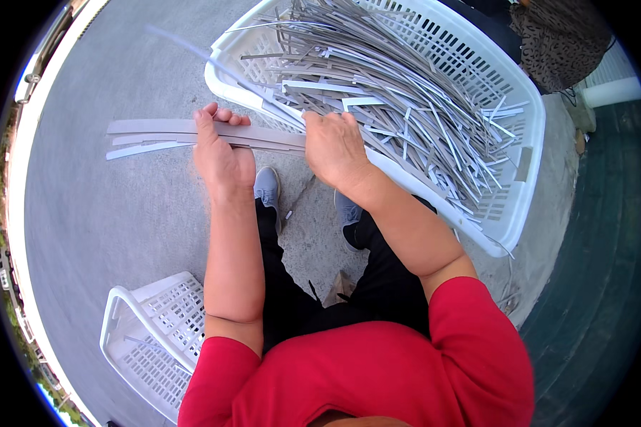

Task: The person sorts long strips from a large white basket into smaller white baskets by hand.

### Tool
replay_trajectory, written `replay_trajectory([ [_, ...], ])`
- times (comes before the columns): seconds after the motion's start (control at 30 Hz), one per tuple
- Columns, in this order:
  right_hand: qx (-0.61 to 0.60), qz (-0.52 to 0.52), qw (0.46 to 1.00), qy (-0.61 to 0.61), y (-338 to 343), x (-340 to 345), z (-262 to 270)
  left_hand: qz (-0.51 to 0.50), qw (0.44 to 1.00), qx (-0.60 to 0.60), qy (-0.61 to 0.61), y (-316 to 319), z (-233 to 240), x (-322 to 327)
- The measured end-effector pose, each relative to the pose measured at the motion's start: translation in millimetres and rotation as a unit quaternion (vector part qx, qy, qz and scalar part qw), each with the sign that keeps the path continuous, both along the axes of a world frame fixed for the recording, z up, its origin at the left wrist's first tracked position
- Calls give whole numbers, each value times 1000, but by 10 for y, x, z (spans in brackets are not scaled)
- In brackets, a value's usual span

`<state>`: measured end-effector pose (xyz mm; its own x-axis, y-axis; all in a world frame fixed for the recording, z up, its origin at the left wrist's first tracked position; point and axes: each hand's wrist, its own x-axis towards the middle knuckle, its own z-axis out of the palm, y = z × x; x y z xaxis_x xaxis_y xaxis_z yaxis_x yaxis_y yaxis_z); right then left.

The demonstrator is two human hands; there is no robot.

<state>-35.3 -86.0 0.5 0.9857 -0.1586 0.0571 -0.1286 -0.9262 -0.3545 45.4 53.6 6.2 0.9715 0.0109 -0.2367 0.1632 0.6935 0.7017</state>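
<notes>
My left hand (221, 152) is closed around a few flat grey-white strips (155, 128), which stick out past it to the left. Their other ends run to my right hand (335, 147), whose fingers are curled over them beside the near rim of the large white plastic basket (229, 95). From the right hand another thin strip (192, 50) reaches up and left, its far end blurred. The basket holds a heap of long, narrow grey and white strips (384, 101), lying mostly lengthwise and partly tangled. What the right fingers pinch underneath is hidden.
A second white plastic basket (155, 331) lies tilted at lower left, with a few thin strips inside. My shoes (267, 187) stand on the concrete floor (112, 213) below my hands. Someone in patterned clothing (561, 42) is beyond the large basket, near a white pipe (614, 93).
</notes>
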Motion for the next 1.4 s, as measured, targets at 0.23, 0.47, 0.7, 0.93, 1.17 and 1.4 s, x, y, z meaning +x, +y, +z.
replay_trajectory([
  [0.23, 10, 40, 998, -45, 170, 23, 59, -46, 999, 1, -25, 3, 70, -171],
  [0.47, 41, 161, 986, 31, 631, -175, 227, -3, 999, -14, -39, 449, 80, -443],
  [0.7, 194, 379, 900, -96, 1020, -444, 302, 171, 984, 37, -40, 1461, 582, -919],
  [0.93, 184, 289, 936, -80, 431, -477, 284, 376, 738, 558, -54, 3876, 782, -1718],
  [1.17, 143, 285, 945, 67, 335, -589, 179, 15, 300, 865, 403, 5369, -73, -3563],
  [1.4, 132, 310, 937, 92, 510, -573, 72, 109, 762, 637, -46, 3144, -131, -1197],
])
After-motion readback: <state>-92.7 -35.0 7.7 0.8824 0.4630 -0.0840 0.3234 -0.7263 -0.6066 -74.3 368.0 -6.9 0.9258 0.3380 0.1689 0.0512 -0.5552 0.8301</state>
